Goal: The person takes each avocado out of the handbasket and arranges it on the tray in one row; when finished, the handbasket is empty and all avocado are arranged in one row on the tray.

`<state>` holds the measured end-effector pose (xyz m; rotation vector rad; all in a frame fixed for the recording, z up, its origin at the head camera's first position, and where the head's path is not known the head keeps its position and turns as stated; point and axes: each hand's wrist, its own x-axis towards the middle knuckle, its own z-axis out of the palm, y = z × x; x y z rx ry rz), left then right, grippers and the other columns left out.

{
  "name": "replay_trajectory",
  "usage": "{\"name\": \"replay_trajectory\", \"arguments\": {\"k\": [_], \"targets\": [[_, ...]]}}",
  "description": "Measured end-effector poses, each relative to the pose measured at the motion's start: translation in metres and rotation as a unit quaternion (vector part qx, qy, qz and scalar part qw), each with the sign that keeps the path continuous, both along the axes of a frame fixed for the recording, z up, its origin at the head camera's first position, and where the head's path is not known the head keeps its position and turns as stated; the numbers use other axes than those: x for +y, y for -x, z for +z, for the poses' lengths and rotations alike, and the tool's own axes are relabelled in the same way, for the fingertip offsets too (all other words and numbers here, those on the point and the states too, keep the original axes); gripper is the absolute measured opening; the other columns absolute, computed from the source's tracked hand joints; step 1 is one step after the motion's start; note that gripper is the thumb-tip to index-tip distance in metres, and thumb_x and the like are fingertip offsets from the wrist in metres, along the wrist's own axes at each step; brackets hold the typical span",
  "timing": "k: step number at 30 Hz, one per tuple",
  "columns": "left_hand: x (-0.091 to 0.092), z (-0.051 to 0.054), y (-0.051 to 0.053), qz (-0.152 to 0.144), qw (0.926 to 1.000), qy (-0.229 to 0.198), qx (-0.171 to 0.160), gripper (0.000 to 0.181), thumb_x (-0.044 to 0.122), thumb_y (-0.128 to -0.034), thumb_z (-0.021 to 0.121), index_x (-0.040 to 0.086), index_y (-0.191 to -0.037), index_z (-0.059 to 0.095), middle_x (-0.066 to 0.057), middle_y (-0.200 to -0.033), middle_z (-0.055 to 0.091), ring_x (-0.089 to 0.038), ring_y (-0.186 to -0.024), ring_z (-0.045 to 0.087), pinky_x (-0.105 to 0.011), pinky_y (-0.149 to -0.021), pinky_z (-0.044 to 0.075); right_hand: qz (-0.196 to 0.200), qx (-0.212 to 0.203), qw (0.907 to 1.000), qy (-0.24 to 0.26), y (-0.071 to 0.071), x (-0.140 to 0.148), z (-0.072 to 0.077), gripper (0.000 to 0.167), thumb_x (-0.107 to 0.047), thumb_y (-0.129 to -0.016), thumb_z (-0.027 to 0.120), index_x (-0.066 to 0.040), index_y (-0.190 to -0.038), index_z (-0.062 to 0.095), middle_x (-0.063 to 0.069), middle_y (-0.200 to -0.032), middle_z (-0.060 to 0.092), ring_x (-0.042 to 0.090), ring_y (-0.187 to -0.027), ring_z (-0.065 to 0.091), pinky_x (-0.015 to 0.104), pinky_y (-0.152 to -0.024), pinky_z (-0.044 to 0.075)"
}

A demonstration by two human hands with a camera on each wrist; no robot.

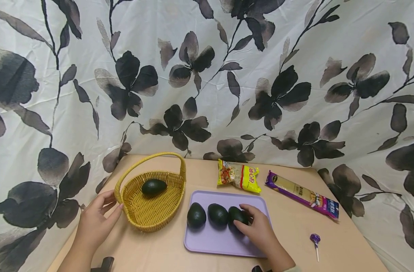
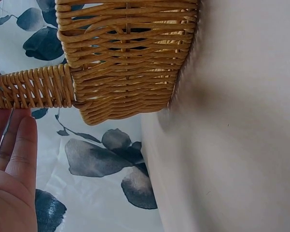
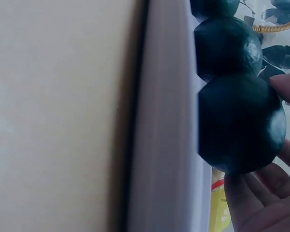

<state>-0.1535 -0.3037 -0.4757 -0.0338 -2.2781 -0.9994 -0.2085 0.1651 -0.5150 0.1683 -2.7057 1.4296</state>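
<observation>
Right grip (image 1: 260, 227) of mine clasps the rightmost avocado (image 1: 236, 216), at the tray (image 1: 210, 243); the rim hides its underside, so I can't tell whether it touches down. Two more avocados (image 1: 218, 216) sit beside it in the tray. My left grip (image 1: 98, 217) pinches the handle (image 2: 36, 88) of the basket (image 1: 152, 208), where I see one avocado (image 1: 154, 187) lying. Behind the tray, a yellow bag (image 1: 239, 176) lies on the desk (image 1: 346, 247).

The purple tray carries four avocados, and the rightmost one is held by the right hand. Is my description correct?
The number is wrong: the purple tray carries three avocados, as the head view shows. The rightmost one is indeed held by the right hand.
</observation>
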Motion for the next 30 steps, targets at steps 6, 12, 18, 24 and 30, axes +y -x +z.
{"name": "replay_trajectory", "arguments": {"k": [6,12,18,24,30], "targets": [[-0.001,-0.001,0.001,0.0,1.0,-0.001,0.001,0.053,-0.008,-0.0802,0.081,-0.001,-0.128,0.06,-0.015,-0.118,0.069,0.025,-0.109,0.044,0.004,-0.094,0.046,0.009,0.021,0.9995,0.022,0.003,-0.002,0.006,0.054,-0.016,-0.082,0.087,-0.002,-0.13,0.067,0.013,-0.131,0.068,0.033,-0.122,0.065,0.041,-0.106,0.058],[-0.002,-0.002,0.001,0.0,1.0,-0.001,0.004,0.054,-0.008,-0.0795,0.082,-0.001,-0.128,0.06,-0.016,-0.119,0.069,0.025,-0.108,0.044,0.004,-0.093,0.046,0.02,0.032,0.9982,0.047,0.004,-0.007,0.014,0.05,-0.015,-0.083,0.087,-0.004,-0.128,0.068,0.013,-0.131,0.069,0.031,-0.122,0.065,0.039,-0.106,0.058],[0.0,-0.001,0.001,-0.01,0.9998,-0.013,0.012,0.052,-0.009,-0.08,0.081,-0.001,-0.128,0.061,-0.015,-0.118,0.069,0.023,-0.108,0.047,0.002,-0.094,0.048,0.038,0.055,0.9952,0.071,0.005,-0.016,0.027,0.047,-0.01,-0.083,0.086,-0.002,-0.126,0.068,0.014,-0.128,0.07,0.03,-0.119,0.067,0.038,-0.105,0.058],[0.001,-0.001,0.002,-0.027,0.9992,-0.023,0.018,0.051,-0.01,-0.081,0.079,-0.002,-0.127,0.061,-0.015,-0.118,0.068,0.021,-0.108,0.05,0.0,-0.095,0.05,0.054,0.068,0.9916,0.095,0.007,-0.027,0.042,0.047,-0.007,-0.082,0.086,-0.006,-0.126,0.069,0.008,-0.127,0.07,0.026,-0.119,0.068,0.035,-0.105,0.058],[-0.001,-0.004,0.002,-0.013,0.9998,-0.012,0.013,0.052,-0.01,-0.0795,0.081,-0.001,-0.127,0.061,-0.014,-0.118,0.069,0.024,-0.108,0.047,0.002,-0.093,0.049,0.08,0.066,0.9881,0.113,0.01,-0.043,0.057,0.05,-0.012,-0.084,0.086,-0.016,-0.13,0.067,0.005,-0.13,0.069,0.024,-0.123,0.066,0.035,-0.106,0.056]]}}
